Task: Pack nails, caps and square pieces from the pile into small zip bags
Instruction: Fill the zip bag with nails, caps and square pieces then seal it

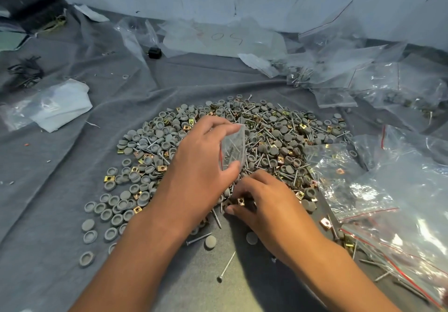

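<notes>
Head view. Left hand (201, 156) over middle of pile (278, 137), fingers and thumb curled round a small zip bag (233, 149), held upright, mouth side hard to make out; nails visible inside through the plastic. Right hand (261, 197) at near edge of pile, fingertips (234, 199) drawn narrow, pinching or raking among brass square pieces (241, 200); whether one is actually lifted, cannot tell. Grey caps (143, 188) spread thick to left, loose nails (226, 266) on grey cloth (48, 190) nearer the body. Filled and empty bags (388, 190) heaped to right.

Step judged: filling mid-way, nails in, squares or caps being gathered. Next move likely needs the picked piece carried up to bag mouth, mouth kept spread by left fingers, small piece not dropped en route.
</notes>
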A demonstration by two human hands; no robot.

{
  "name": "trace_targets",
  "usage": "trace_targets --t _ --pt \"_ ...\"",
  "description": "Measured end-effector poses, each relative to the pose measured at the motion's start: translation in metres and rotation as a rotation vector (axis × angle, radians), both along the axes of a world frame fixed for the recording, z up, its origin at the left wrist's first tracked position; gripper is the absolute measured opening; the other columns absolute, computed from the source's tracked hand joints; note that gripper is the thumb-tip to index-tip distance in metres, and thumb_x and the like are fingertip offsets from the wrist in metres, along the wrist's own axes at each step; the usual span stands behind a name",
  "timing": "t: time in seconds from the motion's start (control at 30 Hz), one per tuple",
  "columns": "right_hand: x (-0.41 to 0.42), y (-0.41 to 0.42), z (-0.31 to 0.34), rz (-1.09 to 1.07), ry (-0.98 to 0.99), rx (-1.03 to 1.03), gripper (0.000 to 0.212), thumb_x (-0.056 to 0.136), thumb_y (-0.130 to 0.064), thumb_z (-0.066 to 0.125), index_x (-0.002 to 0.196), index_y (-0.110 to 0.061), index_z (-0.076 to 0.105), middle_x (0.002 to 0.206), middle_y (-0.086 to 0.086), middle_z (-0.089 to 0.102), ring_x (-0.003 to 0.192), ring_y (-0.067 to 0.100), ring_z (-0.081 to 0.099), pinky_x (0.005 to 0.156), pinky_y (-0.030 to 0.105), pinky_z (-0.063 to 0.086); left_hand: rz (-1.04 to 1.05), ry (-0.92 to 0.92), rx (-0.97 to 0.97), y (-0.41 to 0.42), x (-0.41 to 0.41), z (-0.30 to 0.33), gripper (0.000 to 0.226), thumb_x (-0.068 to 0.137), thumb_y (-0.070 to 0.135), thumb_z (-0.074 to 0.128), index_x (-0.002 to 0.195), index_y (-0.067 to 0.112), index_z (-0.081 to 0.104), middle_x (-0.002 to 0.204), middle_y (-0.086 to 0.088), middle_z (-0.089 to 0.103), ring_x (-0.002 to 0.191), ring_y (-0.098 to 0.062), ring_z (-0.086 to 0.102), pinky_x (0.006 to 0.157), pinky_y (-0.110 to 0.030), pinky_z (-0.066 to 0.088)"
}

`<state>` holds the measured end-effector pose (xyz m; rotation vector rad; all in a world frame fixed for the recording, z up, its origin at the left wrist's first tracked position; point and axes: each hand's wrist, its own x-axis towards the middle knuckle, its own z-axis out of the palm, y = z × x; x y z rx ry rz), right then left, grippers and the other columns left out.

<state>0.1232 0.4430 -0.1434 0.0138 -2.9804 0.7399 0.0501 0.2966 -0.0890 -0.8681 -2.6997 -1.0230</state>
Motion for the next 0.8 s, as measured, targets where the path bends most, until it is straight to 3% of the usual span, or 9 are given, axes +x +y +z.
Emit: trace_targets --t 0.13,0.2,0.33,0.47,0.6,0.7,0.8 --pt "0.0 0.001 -0.001 0.001 -0.047 -0.085 0.015 0.089 -0.038 0.072 0.083 -0.038 0.058 0.104 -0.02 0.048 0.091 0.0 0.05 0.083 0.023 0.046 -0.002 0.006 0.001 -0.001 -0.001 0.0 0.059 0.081 0.025 0.076 0.138 0.024 0.056 0.122 0.02 0.047 0.085 0.007 0.049 0.089 0.002 0.035" --pt "0.001 0.004 0.001 0.014 -0.037 -0.09 0.018 0.091 -0.036 0.07 0.083 -0.039 0.054 0.101 -0.021 0.049 0.089 -0.003 0.05 0.079 0.015 0.043 -0.002 0.005 -0.001 0.0 0.0 -0.001 0.06 0.081 0.024 0.076 0.138 0.024 0.056 0.122 0.02 0.048 0.085 0.007 0.049 0.09 0.003 0.034" --pt "0.003 0.014 0.011 -0.047 0.013 -0.228 0.013 0.092 -0.032 0.067 0.085 -0.034 0.056 0.085 -0.017 0.062 0.081 -0.001 0.06 0.067 0.011 0.045 0.002 0.003 0.003 -0.001 -0.001 -0.002 0.061 0.08 0.023 0.078 0.138 0.024 0.056 0.122 0.02 0.047 0.084 0.008 0.048 0.091 0.005 0.031" --pt "0.0 0.021 0.03 -0.068 0.353 -0.491 0.012 0.092 -0.026 0.068 0.1 -0.031 0.061 0.093 -0.017 0.068 0.083 0.006 0.067 0.067 0.017 0.053 -0.002 0.02 0.005 -0.001 -0.003 -0.003 0.062 0.079 0.022 0.08 0.137 0.023 0.057 0.121 0.02 0.048 0.086 0.009 0.048 0.089 0.005 0.03" --pt "-0.012 0.011 0.034 -0.009 0.635 -0.318 0.017 0.091 -0.018 0.072 0.108 -0.015 0.071 0.1 -0.01 0.069 0.086 0.007 0.063 0.075 0.016 0.047 -0.03 0.021 -0.005 0.002 -0.002 -0.006 0.063 0.076 0.018 0.083 0.135 0.023 0.059 0.123 0.019 0.049 0.089 0.009 0.048 0.088 0.004 0.031" --pt "-0.017 0.007 0.03 -0.018 0.599 -0.218 0.023 0.089 -0.021 0.074 0.111 -0.015 0.073 0.108 -0.006 0.068 0.099 0.01 0.062 0.085 0.024 0.051 -0.044 0.031 0.018 0.002 -0.001 -0.007 0.06 0.077 0.013 0.08 0.133 0.021 0.061 0.123 0.016 0.051 0.094 0.007 0.048 0.091 0.0 0.033" --pt "-0.012 0.016 0.026 -0.055 0.545 -0.19 0.017 0.091 -0.016 0.068 0.107 -0.022 0.068 0.101 -0.012 0.063 0.092 0.0 0.058 0.08 0.015 0.047 -0.019 0.027 0.031 0.0 -0.003 -0.005 0.059 0.078 0.018 0.079 0.134 0.021 0.06 0.12 0.017 0.05 0.088 0.01 0.048 0.087 0.001 0.035"
